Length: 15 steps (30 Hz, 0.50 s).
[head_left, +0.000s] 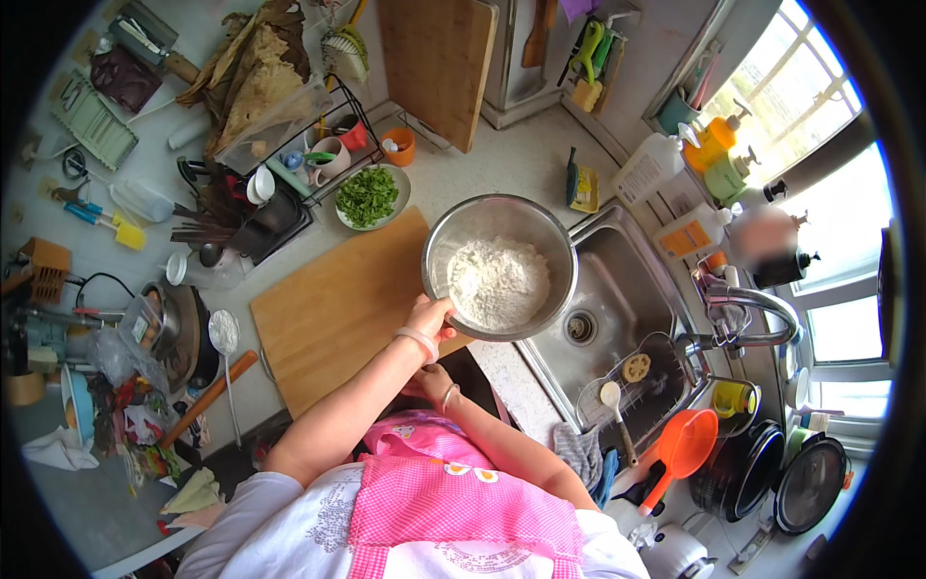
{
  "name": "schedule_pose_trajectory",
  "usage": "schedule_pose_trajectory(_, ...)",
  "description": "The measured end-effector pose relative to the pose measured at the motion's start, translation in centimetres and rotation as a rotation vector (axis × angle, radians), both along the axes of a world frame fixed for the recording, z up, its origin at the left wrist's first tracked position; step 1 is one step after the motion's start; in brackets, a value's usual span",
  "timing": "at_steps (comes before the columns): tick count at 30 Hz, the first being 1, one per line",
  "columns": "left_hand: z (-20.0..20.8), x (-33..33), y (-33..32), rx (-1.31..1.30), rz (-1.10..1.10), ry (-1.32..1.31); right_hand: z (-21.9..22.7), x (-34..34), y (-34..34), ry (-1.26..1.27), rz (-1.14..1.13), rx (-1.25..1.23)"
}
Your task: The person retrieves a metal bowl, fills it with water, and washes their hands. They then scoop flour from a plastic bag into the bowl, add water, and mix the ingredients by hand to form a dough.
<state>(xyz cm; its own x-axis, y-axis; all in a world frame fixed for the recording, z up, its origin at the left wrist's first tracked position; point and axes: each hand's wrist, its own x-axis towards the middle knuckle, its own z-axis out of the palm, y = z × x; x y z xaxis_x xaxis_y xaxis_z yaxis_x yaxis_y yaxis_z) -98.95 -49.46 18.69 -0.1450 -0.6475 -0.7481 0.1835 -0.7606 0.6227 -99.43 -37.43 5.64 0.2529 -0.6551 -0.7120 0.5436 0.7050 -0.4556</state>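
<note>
A steel mixing bowl (569,253) with white flour (499,282) in it is ahead of me, between the wooden board and the sink. My left hand (430,319) is closed on the bowl's near-left rim; a pale bangle is on that wrist. Below it, close to the pink apron (463,502), is my right hand (431,384), also with a bangle. Its fingers are mostly hidden, and I cannot make out whether they hold anything. The large wooden board (338,299) lies under and beside my left forearm.
A plate of chopped greens (367,198) stands beyond the board. To the right is the steel sink (617,280) with a faucet (762,318). A flour-dusted ladle (224,333) and a rolling pin (209,398) lie left. An orange strainer (687,444) sits right.
</note>
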Motion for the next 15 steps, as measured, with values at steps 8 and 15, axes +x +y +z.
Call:
schedule_pose_trajectory(8, -0.5, -2.8, -1.9, -0.069, -0.007, -0.067, 1.4, -2.5, -0.8, 0.166, 0.445, -0.052)
schedule_pose_trajectory(15, 0.0, 0.6, -0.2, -0.077, 0.015, -0.023, 3.3, -9.3, 3.0, 0.231, 0.39, -0.143)
